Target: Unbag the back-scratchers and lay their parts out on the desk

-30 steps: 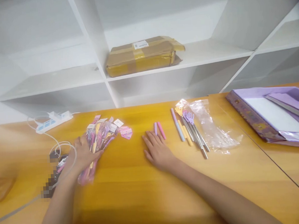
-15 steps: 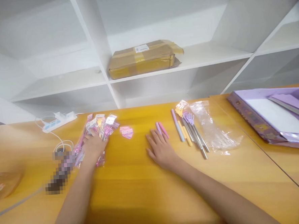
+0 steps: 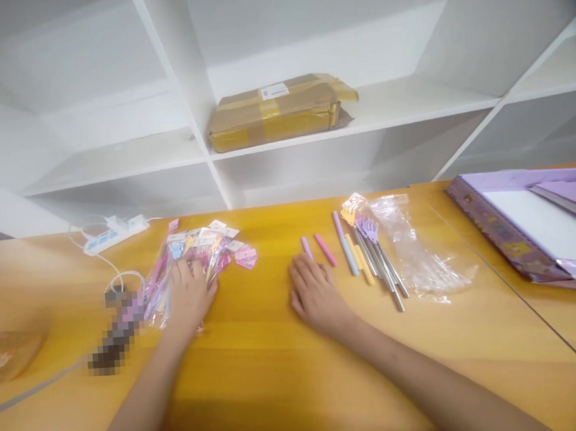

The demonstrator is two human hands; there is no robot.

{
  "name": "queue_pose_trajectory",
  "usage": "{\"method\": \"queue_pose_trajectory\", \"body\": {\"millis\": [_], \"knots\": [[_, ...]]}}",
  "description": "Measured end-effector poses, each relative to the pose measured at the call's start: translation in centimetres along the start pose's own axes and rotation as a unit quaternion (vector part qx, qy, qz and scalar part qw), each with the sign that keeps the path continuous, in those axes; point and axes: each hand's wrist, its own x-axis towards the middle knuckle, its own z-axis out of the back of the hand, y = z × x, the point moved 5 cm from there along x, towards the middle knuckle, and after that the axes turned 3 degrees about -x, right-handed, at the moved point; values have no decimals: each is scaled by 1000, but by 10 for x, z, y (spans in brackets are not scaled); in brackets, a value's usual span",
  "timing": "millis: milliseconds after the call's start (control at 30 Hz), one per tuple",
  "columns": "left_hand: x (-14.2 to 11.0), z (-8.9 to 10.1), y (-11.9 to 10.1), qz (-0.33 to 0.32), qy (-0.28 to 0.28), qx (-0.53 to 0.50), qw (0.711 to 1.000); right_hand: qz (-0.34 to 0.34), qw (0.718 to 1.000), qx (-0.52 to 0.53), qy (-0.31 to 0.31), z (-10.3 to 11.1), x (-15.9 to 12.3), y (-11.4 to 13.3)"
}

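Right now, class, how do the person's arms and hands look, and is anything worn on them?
The bare, tapering left forearm and right forearm show no sleeves or watch. The left hand and right hand are ungloved; no rings show, though blur hides detail.

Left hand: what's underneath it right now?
The left hand is over a pile of clear-wrapped packets; a blue claw-shaped head shows just beyond it. Whatever lies directly beneath the hand is covered, so I can't tell.

My left hand [image 3: 191, 296] lies over plastic-wrapped packets [image 3: 204, 241]; my right hand [image 3: 317, 293] rests palm-down at a purple tube [image 3: 306, 246], near hand-headed metal rods [image 3: 379, 259].
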Motion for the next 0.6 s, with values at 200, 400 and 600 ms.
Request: {"method": "queue_pose_trajectory", "body": {"millis": [200,400,600], "knots": [[25,-22,11,39,-6,21,999,-8,1000,5,-2,-1,-2,-1],[38,-23,11,51,-29,5,998,-14,1000,5,-7,-3,-3,-2],[37,-21,15,28,-59,-2,998,-12,1000,19,-22,-5,-3,-3]]}}
